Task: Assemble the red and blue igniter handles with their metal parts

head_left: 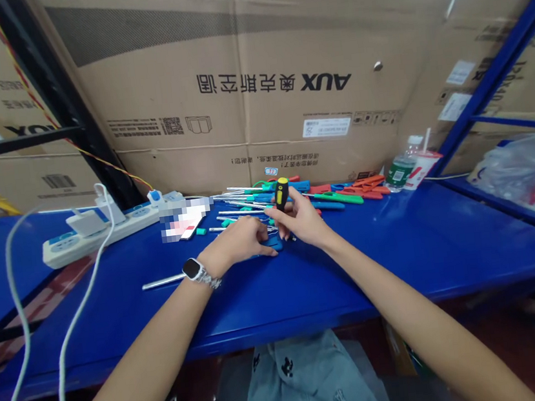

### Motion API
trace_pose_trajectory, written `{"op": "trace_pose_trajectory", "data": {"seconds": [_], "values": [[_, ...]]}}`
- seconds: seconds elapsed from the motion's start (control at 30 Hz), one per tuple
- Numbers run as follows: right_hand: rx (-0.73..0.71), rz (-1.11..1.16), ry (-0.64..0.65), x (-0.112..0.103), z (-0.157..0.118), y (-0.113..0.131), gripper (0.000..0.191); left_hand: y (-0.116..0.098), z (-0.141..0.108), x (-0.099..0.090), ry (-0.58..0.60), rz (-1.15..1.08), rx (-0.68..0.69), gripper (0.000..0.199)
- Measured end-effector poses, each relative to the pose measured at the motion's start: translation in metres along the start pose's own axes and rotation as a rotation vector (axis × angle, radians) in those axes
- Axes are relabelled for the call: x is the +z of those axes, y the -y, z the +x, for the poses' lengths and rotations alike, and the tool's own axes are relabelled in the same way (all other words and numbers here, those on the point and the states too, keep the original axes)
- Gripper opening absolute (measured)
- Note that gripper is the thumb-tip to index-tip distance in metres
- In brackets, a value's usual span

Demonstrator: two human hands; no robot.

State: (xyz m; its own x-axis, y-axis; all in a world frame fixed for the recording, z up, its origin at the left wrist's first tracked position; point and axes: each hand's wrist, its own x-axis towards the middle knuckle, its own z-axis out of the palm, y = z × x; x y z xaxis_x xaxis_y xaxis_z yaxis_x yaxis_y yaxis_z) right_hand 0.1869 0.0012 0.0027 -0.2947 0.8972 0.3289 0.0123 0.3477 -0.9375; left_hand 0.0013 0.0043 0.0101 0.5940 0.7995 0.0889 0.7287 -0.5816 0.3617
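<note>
My right hand (299,219) grips a screwdriver with a yellow and black handle (282,193), held upright with its tip down near the table. Beside it, my left hand (245,239) is curled over a blue plastic handle (273,244) lying on the blue table, thumb and fingers closed about it. A metal rod (163,282) sticks out to the left under my watch wrist; it appears to belong to that blue-handled tool, but the hand hides the joint. Behind both hands lie several metal rods (244,211) and handles in blue, green and orange.
A white power strip (105,230) with plugs and loose cables is on the left, near a phone (192,219) with a blurred screen. Orange handles (368,187), a bottle (399,171) and a cup (422,168) stand right. Large cardboard boxes (248,46) wall off the back.
</note>
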Motion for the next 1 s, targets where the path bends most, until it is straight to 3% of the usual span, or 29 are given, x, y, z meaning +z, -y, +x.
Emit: {"op": "trace_pose_trajectory", "data": {"seconds": [0.1, 0.17, 0.33, 0.4, 0.47, 0.6, 0.67, 0.87, 1.0], "values": [[0.02, 0.033, 0.155, -0.008, -0.001, 0.009, 0.048, 0.0, 0.001, 0.0, 0.019, 0.001, 0.005, 0.031], [0.012, 0.011, 0.165, -0.011, 0.0, 0.011, 0.048, 0.0, 0.001, 0.0, 0.022, 0.003, 0.011, 0.031], [-0.047, -0.012, -0.115, 0.0, 0.003, 0.001, 0.055, -0.002, 0.0, -0.001, 0.009, 0.008, -0.005, 0.033], [-0.037, 0.008, -0.137, 0.004, 0.002, -0.002, 0.057, -0.001, 0.0, -0.001, 0.01, 0.008, -0.003, 0.032], [-0.02, 0.013, -0.079, 0.003, 0.0, 0.001, 0.055, 0.001, 0.0, 0.0, 0.007, 0.0, -0.001, 0.031], [0.0, 0.027, 0.177, -0.009, -0.003, 0.011, 0.048, 0.003, 0.002, 0.002, 0.009, -0.005, 0.009, 0.03], [-0.001, 0.022, 0.221, -0.012, -0.001, 0.011, 0.048, 0.002, 0.001, 0.001, 0.016, -0.004, 0.012, 0.029], [-0.04, 0.021, -0.092, 0.003, 0.007, -0.005, 0.061, -0.004, 0.0, -0.002, 0.013, 0.0, -0.018, 0.029], [0.011, 0.033, -0.082, 0.006, 0.003, -0.005, 0.058, -0.004, 0.0, -0.002, 0.026, -0.006, -0.002, 0.028]]}}
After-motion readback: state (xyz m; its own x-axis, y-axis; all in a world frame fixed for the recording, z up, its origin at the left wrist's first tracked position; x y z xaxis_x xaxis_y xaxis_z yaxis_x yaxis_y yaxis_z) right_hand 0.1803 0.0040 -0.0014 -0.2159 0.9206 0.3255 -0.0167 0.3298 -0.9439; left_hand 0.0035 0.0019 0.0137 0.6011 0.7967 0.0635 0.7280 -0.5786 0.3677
